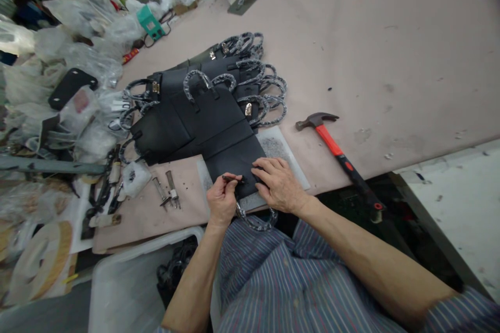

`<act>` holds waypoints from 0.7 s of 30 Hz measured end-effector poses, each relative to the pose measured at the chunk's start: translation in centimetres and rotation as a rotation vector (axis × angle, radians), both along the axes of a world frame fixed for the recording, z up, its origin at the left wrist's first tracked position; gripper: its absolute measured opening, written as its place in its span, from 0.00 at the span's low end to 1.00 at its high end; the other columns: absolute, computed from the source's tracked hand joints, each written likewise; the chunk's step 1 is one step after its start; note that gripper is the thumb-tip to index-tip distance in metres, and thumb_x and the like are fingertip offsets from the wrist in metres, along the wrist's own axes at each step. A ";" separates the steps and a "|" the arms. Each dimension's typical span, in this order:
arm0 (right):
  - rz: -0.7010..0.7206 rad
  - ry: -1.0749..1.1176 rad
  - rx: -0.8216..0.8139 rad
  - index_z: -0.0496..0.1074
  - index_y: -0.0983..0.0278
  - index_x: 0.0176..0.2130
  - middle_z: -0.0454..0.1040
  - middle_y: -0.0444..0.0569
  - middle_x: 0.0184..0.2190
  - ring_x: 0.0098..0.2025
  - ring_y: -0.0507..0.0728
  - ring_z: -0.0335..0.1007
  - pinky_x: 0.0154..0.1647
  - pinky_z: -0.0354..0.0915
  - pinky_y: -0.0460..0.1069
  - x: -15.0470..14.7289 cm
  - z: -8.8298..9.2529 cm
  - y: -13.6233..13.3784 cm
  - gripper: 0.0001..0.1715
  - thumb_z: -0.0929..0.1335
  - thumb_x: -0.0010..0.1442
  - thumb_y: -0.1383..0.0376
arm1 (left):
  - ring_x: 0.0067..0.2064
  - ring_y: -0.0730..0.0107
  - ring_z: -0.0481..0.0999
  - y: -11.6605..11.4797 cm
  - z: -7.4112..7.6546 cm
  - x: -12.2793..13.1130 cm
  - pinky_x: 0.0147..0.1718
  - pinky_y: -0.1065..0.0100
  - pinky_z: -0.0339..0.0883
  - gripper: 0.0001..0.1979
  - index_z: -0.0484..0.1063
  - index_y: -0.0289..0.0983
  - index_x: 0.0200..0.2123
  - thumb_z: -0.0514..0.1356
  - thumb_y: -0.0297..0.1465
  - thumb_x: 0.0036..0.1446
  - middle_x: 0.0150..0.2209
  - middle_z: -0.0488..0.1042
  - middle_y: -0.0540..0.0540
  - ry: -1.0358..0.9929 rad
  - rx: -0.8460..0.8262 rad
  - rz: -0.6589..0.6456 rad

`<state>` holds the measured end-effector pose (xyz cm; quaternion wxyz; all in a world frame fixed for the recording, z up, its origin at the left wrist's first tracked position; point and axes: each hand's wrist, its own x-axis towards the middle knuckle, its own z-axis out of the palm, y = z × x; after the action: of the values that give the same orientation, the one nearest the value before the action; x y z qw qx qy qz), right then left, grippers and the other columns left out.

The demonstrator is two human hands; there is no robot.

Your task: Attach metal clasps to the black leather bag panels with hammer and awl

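Observation:
A black leather bag panel lies spread out in front of me, its near end between my two hands. My left hand is closed in a pinch on a thin, dark, stick-like tool, held just over the panel's near part. My right hand rests on the panel's right side with the fingers bent and apart, pressing on the surface. A plastic-wrapped handle hangs from the near edge toward my lap. Under the panel's near end is a pale board.
To the right lies a claw hammer, its handle past the table edge. Metal punches lie on the left. Behind are more black bag pieces with wrapped handles. Plastic bags clutter the far left; a plastic bin stands below.

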<state>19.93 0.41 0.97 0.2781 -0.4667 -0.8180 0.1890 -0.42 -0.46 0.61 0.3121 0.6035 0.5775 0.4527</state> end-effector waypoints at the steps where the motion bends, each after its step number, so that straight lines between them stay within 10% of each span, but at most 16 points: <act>1: 0.001 0.002 0.001 0.73 0.66 0.56 0.71 0.57 0.59 0.62 0.67 0.63 0.64 0.55 0.63 0.0 -0.1 0.0 0.21 0.68 0.64 0.66 | 0.40 0.66 0.84 -0.1 -0.1 0.1 0.44 0.66 0.79 0.04 0.75 0.38 0.40 0.59 0.29 0.66 0.37 0.84 0.46 0.050 0.042 -0.012; 8: 0.000 0.230 -0.008 0.74 0.64 0.52 0.74 0.55 0.56 0.59 0.64 0.67 0.61 0.61 0.61 0.9 -0.3 0.5 0.17 0.68 0.65 0.62 | 0.42 0.67 0.84 -0.3 -0.2 0.2 0.44 0.68 0.78 0.08 0.75 0.38 0.43 0.56 0.25 0.66 0.39 0.83 0.46 0.250 0.242 -0.135; 13: -0.455 0.038 0.025 0.72 0.66 0.53 0.72 0.62 0.54 0.58 0.68 0.67 0.61 0.63 0.62 7.0 -0.2 0.1 0.20 0.67 0.63 0.62 | 0.42 0.67 0.84 -0.1 -0.3 0.4 0.44 0.68 0.79 0.07 0.75 0.39 0.41 0.57 0.25 0.65 0.39 0.83 0.46 0.247 0.196 -0.156; 16: -0.662 -0.147 -0.198 0.70 0.70 0.53 0.69 0.68 0.55 0.59 0.74 0.63 0.59 0.61 0.65 11.4 0.0 -0.4 0.24 0.69 0.59 0.62 | 0.43 0.66 0.84 -0.1 -0.6 0.4 0.45 0.67 0.79 0.07 0.75 0.39 0.41 0.57 0.25 0.65 0.40 0.83 0.46 0.211 0.196 -0.164; 21: -0.838 0.335 -0.760 0.67 0.63 0.36 0.71 0.57 0.38 0.44 0.65 0.69 0.42 0.66 0.55 14.1 1.1 0.6 0.08 0.69 0.53 0.68 | 0.43 0.66 0.84 -0.3 -1.2 0.0 0.45 0.67 0.79 0.09 0.75 0.39 0.42 0.56 0.24 0.65 0.40 0.83 0.46 0.157 0.239 -0.194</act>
<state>34.02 1.01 2.11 0.2679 -0.7808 -0.3837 0.4140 -0.47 -0.79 -0.56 0.2342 0.7227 0.4814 0.4372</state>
